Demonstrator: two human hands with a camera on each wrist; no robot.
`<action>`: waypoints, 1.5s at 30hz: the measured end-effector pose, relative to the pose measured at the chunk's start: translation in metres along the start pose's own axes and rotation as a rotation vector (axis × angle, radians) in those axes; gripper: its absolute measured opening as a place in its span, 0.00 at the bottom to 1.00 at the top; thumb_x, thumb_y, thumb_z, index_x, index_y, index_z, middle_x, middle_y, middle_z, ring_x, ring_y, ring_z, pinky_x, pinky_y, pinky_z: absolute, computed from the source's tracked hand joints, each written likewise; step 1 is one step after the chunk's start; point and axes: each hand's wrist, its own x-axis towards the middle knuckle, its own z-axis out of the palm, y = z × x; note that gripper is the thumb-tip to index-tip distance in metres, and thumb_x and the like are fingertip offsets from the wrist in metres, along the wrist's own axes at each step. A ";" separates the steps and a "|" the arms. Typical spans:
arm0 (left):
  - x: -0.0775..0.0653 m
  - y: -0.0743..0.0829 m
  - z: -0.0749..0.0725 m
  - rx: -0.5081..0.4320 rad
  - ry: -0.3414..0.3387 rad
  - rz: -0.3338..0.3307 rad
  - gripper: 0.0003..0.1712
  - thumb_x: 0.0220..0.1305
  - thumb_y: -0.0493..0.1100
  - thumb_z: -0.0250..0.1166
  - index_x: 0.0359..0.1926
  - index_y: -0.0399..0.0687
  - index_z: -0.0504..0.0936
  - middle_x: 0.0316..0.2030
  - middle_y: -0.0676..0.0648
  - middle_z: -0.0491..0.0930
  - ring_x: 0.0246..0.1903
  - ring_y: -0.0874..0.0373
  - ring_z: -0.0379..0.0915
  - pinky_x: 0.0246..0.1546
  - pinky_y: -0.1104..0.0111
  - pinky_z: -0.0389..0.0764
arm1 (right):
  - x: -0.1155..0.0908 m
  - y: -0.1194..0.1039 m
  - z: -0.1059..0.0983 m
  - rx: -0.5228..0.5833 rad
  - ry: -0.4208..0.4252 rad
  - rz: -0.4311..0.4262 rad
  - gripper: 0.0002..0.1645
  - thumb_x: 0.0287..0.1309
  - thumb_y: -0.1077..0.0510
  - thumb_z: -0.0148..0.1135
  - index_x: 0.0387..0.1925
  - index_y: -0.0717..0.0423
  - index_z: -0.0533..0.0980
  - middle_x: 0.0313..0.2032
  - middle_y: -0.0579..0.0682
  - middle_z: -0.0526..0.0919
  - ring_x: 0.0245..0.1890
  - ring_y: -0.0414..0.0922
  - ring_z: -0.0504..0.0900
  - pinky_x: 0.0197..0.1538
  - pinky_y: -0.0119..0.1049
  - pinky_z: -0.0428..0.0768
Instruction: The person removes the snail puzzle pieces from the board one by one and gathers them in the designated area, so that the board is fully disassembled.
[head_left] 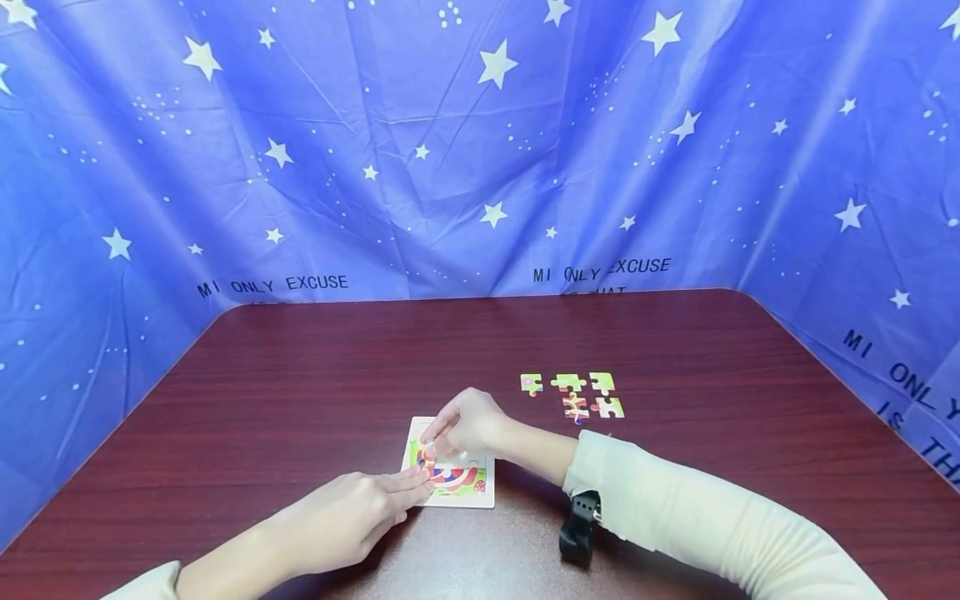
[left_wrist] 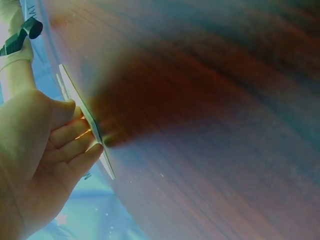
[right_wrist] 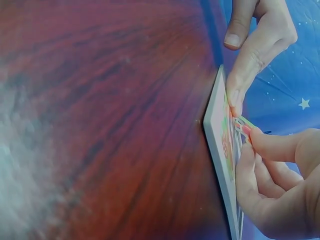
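A square jigsaw board (head_left: 483, 500) with a pale frame and a colourful picture lies flat on the table. My right hand (head_left: 474, 423) is over its upper part, pinching a small puzzle piece (right_wrist: 244, 129) between thumb and fingers; the piece is tilted at the picture's surface. From the left, my left hand (head_left: 351, 510) reaches in with extended fingers, their tips pressing on the picture near the board's left side. The left wrist view shows this hand (left_wrist: 47, 155) beside the board's edge (left_wrist: 80, 102). Both hands cover part of the picture.
Several loose puzzle pieces (head_left: 570, 382) in green, yellow and red lie to the right beyond the board. They rest on a dark red wooden table (head_left: 300, 375). A blue curtain with stars (head_left: 420, 217) hangs behind. A black strap (head_left: 577, 533) hangs at the right wrist.
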 end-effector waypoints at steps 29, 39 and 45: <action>-0.001 0.000 0.001 -0.018 -0.008 -0.023 0.25 0.60 0.40 0.65 0.59 0.46 0.78 0.58 0.45 0.79 0.57 0.56 0.78 0.47 0.65 0.84 | 0.002 0.026 -0.054 0.321 0.033 0.073 0.14 0.50 0.69 0.67 0.41 0.69 0.83 0.32 0.57 0.89 0.25 0.37 0.84 0.40 0.39 0.87; -0.002 -0.002 0.001 -0.033 0.001 -0.021 0.25 0.58 0.38 0.66 0.59 0.48 0.79 0.58 0.45 0.79 0.56 0.56 0.79 0.44 0.68 0.85 | -0.002 0.037 -0.092 0.363 0.107 -0.009 0.20 0.51 0.69 0.68 0.46 0.74 0.79 0.29 0.53 0.89 0.28 0.35 0.85 0.43 0.42 0.87; -0.003 -0.002 0.000 -0.051 -0.016 -0.034 0.26 0.59 0.37 0.66 0.60 0.48 0.77 0.59 0.45 0.78 0.57 0.56 0.78 0.46 0.67 0.84 | -0.007 0.050 -0.102 0.346 0.092 0.008 0.20 0.51 0.69 0.67 0.47 0.76 0.77 0.27 0.49 0.88 0.27 0.35 0.84 0.39 0.36 0.87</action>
